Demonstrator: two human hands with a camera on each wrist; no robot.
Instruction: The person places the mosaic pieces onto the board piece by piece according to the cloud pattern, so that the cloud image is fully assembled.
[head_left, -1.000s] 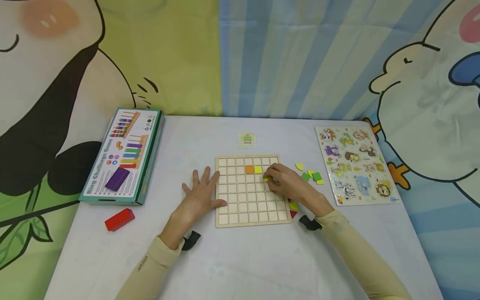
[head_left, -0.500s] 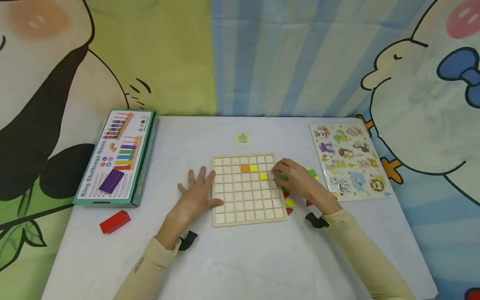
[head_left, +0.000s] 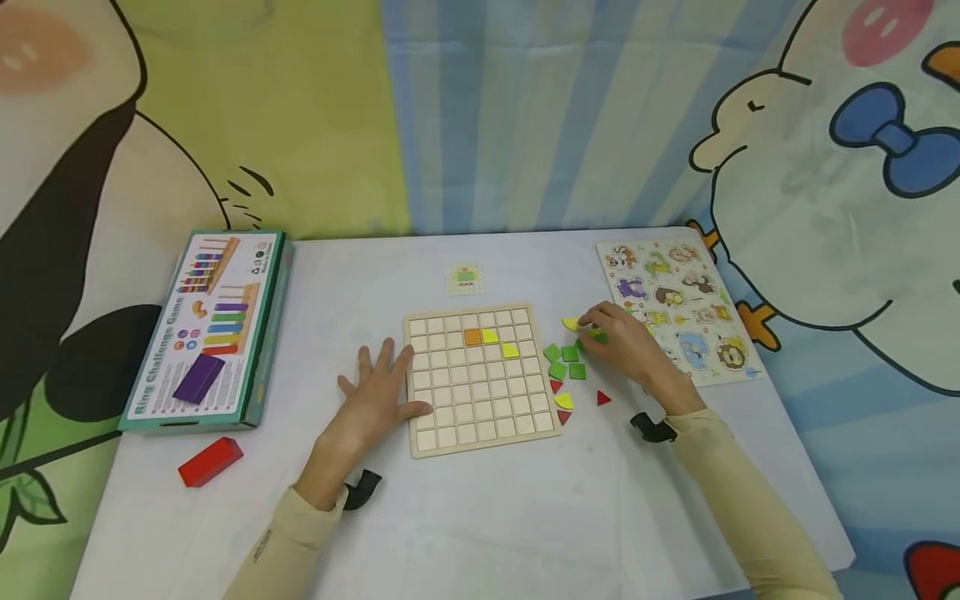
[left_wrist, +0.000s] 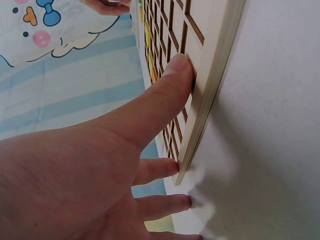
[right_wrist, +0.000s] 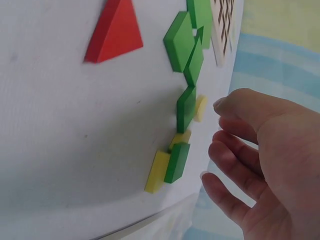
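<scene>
Right hand (head_left: 626,346) moved off square wooden grid board (head_left: 480,377) to loose green and yellow tiles (head_left: 570,358), fingers relaxed, holding nothing; left hand (head_left: 378,396) flat, steadying board. Picking step; next needs pinch on one tile.

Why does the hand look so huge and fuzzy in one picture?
In the left wrist view the left hand sits right at the lens, so it looks big and soft; the grid board looks tilted. The head view is sharper, evenly lit, with faint shadows.

Grid board (head_left: 480,379) centre; loose tiles (head_left: 566,362) right; box (head_left: 206,333) left.
</scene>
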